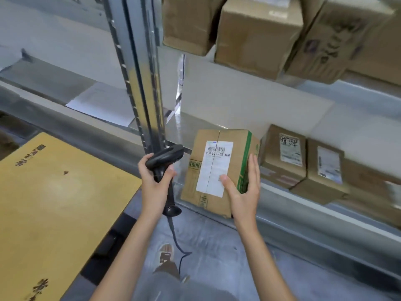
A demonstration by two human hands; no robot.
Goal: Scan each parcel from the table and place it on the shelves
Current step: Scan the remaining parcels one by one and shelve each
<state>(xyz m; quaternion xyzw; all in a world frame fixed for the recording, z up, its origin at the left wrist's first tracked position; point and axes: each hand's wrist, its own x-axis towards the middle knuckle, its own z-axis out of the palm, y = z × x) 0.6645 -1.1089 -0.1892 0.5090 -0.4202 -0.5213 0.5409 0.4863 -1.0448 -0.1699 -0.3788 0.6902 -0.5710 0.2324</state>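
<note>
Counted around the steel upright (138, 88): 3 cardboard parcels on the lower shelf (303, 205) to its right, 3 more on the shelf above. 1 black scanner (165, 164) sits just in front of the upright, 1 flat yellow carton (54, 203) to its left. 2 bare hands show.

The parcel (219, 170) is matt brown cardboard with green print down one edge and a smooth white paper label (214, 168) across its seam. The scanner (165, 164) is black plastic with a dull sheen; its cable (178, 242) looks rubbery. The shelf upright (138, 83) and shelf ledge (303, 205) are bare grey metal, brightly reflective. The neighbouring boxes (284, 155) are plain cardboard, perhaps taped, though blur hides it. A large flat carton (54, 203) is smooth yellow-tan board.
</note>
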